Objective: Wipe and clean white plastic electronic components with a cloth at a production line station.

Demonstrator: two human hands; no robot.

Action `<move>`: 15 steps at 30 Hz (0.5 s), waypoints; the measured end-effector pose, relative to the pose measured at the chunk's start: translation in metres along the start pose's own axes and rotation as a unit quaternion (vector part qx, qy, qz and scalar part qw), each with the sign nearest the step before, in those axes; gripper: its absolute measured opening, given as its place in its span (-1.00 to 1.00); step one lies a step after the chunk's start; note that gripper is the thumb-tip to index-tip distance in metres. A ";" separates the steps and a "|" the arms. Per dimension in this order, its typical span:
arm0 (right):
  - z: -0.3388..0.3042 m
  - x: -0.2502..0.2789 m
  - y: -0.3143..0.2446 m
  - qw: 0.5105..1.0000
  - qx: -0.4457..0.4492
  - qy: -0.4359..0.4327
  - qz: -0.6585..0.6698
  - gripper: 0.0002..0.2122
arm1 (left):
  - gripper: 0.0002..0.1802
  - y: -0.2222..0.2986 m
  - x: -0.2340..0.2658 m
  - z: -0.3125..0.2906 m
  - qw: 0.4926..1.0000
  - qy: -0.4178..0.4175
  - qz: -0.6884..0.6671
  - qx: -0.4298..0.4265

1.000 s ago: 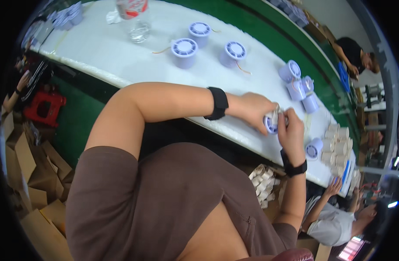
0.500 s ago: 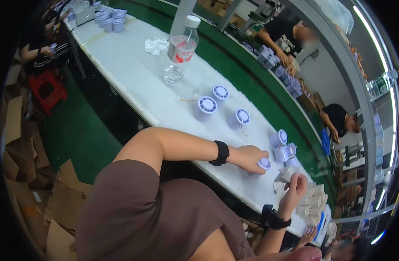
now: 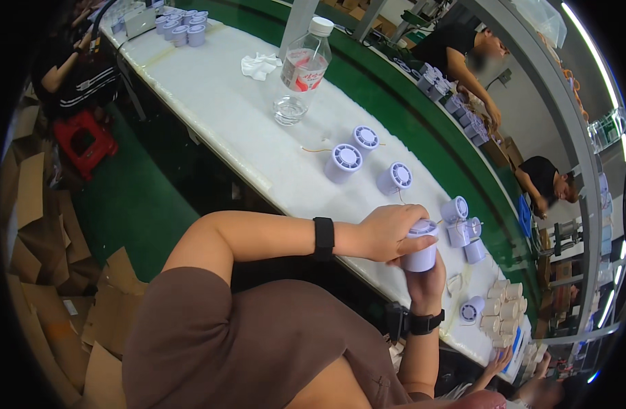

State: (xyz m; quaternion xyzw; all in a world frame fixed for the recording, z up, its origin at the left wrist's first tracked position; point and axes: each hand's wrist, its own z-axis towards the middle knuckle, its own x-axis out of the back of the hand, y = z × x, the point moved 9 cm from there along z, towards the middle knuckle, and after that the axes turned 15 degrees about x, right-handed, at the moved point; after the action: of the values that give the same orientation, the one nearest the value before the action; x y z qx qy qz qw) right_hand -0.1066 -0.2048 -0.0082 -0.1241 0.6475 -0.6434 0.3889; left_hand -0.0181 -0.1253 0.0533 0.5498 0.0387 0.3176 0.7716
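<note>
A lavender cylindrical housing with a slotted round top is raised over the near edge of the table. My left hand closes around its upper part, fingers and thumb near the top. From below, my right hand wraps its lower end, and some of those fingers are hidden behind it. Beyond my hands, more lavender housings stand close together. Farther left are three similar housings, some with thin orange wires trailing. Another housing lies tipped over to the right of my right hand.
Several cream-coloured cups are grouped at the table's right end. A clear plastic bottle and crumpled tissue are farther left on the white table. Cardboard covers the floor at left. Co-workers sit around, including one person across.
The housing under my left hand has been lifted off the table, and my right hand has come in beneath it. The white tissue-like piece no longer shows in my right hand.
</note>
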 end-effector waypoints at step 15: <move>-0.023 -0.124 -0.086 0.467 0.478 -0.263 -0.696 -0.69 | -0.45 -0.088 -0.046 -0.009 0.767 -0.266 -0.372 0.450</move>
State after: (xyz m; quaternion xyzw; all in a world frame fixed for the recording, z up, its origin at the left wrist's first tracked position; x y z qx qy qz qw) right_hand -0.0692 -0.1180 0.1114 -0.4921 -0.1935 -0.8480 -0.0359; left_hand -0.0189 -0.1593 -0.0401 0.8389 0.1719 -0.2067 0.4733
